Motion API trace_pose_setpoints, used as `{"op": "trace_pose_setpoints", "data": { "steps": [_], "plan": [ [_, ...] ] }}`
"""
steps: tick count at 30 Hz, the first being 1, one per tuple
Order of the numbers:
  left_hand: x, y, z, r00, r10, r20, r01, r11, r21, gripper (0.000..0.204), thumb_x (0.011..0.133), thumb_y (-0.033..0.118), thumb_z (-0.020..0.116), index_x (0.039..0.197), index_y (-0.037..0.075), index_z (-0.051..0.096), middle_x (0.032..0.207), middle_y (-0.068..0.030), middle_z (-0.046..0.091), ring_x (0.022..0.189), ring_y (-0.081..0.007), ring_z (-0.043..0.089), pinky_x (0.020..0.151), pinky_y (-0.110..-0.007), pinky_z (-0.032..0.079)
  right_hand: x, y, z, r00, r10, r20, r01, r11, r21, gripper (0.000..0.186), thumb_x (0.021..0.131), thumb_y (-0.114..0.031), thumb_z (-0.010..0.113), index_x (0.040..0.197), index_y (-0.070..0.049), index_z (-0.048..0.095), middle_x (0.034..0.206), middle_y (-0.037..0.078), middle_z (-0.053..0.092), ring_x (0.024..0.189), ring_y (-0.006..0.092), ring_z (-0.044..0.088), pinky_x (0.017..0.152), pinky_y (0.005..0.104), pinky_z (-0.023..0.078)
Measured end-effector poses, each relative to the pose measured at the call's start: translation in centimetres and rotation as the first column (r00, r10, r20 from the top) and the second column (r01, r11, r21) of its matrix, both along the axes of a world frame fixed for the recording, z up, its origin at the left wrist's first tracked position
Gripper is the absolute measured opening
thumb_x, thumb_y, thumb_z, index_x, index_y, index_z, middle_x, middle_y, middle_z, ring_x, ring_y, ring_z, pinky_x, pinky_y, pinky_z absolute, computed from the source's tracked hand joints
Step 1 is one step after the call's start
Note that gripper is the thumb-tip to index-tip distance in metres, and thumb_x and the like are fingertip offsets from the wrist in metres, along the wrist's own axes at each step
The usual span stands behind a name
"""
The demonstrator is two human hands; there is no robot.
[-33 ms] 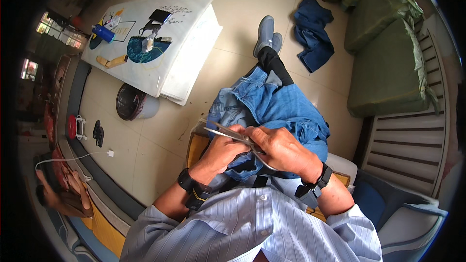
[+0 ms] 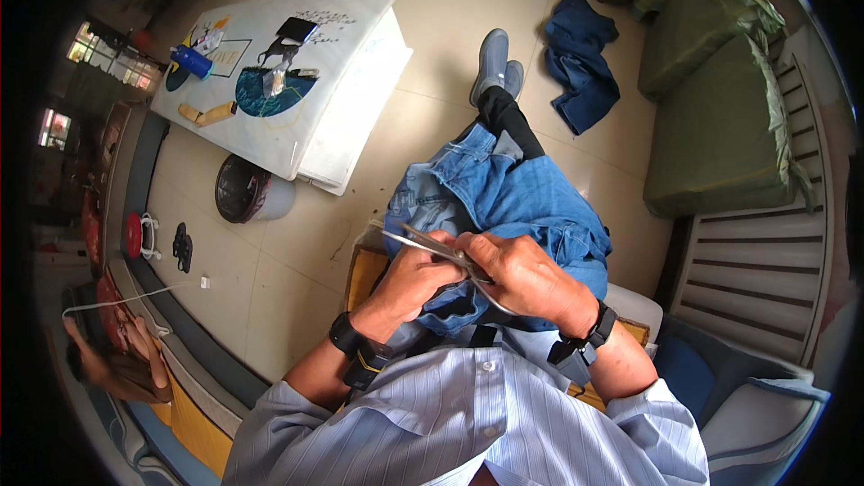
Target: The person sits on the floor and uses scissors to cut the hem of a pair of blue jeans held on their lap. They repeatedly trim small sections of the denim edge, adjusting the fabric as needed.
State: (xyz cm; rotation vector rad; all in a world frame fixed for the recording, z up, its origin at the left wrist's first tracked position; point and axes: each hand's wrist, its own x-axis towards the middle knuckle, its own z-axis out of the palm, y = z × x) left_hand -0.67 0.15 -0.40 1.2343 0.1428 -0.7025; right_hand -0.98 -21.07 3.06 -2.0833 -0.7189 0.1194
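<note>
On my feed the right hand point(image 2: 524, 270) has its grip wrapped around scissors point(image 2: 462, 258), the left hand point(image 2: 398, 283) seemingly pinches blue jeans point(image 2: 540, 198), and dark lettering point(image 2: 329, 18) marks the white bench point(image 2: 272, 140).

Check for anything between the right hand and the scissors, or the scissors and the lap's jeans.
Nothing visible separates the right hand from the scissors it grips. The left hand, under the blades, stands between them and the jeans.
</note>
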Motion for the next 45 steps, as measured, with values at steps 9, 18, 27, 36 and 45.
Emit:
{"op": "trace_pose_setpoints", "data": {
  "steps": [9, 18, 27, 36, 45],
  "plan": [
    [0.6, 1.3, -1.8, 0.987, -0.161, -0.008, 0.161, 0.985, 0.069, 0.017, 0.088, -0.003, 0.071, 0.104, 0.001, 0.066, 0.095, 0.0003, 0.066, 0.086, -0.0070, 0.062, 0.077, -0.025, 0.051, -0.4, -0.3, -3.1, 0.925, -0.073, -0.372, 0.119, 0.988, 0.102, 0.042, 0.085, 0.002, 0.071, 0.126, 0.002, 0.060, 0.087, 0.016, 0.068, 0.073, 0.0239, 0.068, 0.064, 0.0363, 0.052],
    [-0.6, 0.6, -1.9, 0.978, -0.200, 0.057, 0.189, 0.969, 0.161, 0.017, 0.086, -0.001, 0.071, 0.102, -0.001, 0.065, 0.091, -0.0012, 0.066, 0.079, -0.0065, 0.060, 0.069, -0.024, 0.049, -2.5, -0.6, -6.7, 0.711, -0.036, -0.702, 0.353, 0.882, 0.312, 0.042, 0.085, 0.000, 0.071, 0.126, -0.001, 0.061, 0.088, -0.001, 0.065, 0.077, 0.0069, 0.059, 0.067, 0.0256, 0.049],
    [-0.2, 0.7, -2.1, 0.986, -0.058, -0.154, 0.048, 0.996, -0.073, 0.013, 0.088, -0.005, 0.069, 0.099, 0.002, 0.066, 0.089, -0.0020, 0.068, 0.078, -0.0086, 0.063, 0.072, -0.025, 0.051, -3.5, -0.4, -4.8, 0.881, -0.167, -0.443, 0.314, 0.906, 0.283, 0.044, 0.086, 0.003, 0.072, 0.128, -0.001, 0.060, 0.089, 0.004, 0.068, 0.076, 0.0149, 0.067, 0.071, 0.0309, 0.055],
    [-0.7, -0.7, -0.5, 0.999, 0.013, -0.039, -0.015, 0.999, -0.047, 0.015, 0.089, -0.006, 0.070, 0.101, 0.002, 0.066, 0.091, -0.0014, 0.068, 0.084, -0.0080, 0.064, 0.078, -0.026, 0.053, -1.8, -1.2, 0.3, 1.000, -0.031, 0.006, 0.031, 0.999, 0.018, 0.040, 0.084, 0.002, 0.074, 0.122, 0.000, 0.062, 0.089, 0.018, 0.068, 0.077, 0.0411, 0.069, 0.064, 0.0467, 0.056],
    [-0.4, -0.6, -0.6, 0.999, -0.049, 0.019, 0.050, 0.997, -0.061, 0.010, 0.093, -0.001, 0.069, 0.102, 0.002, 0.065, 0.091, 0.0002, 0.066, 0.082, -0.0071, 0.061, 0.074, -0.025, 0.050, -1.7, -1.4, 0.0, 0.996, -0.046, -0.081, 0.050, 0.998, 0.039, 0.038, 0.085, 0.001, 0.072, 0.121, 0.002, 0.062, 0.092, 0.022, 0.069, 0.080, 0.0440, 0.070, 0.066, 0.0486, 0.057]
  ]
}}
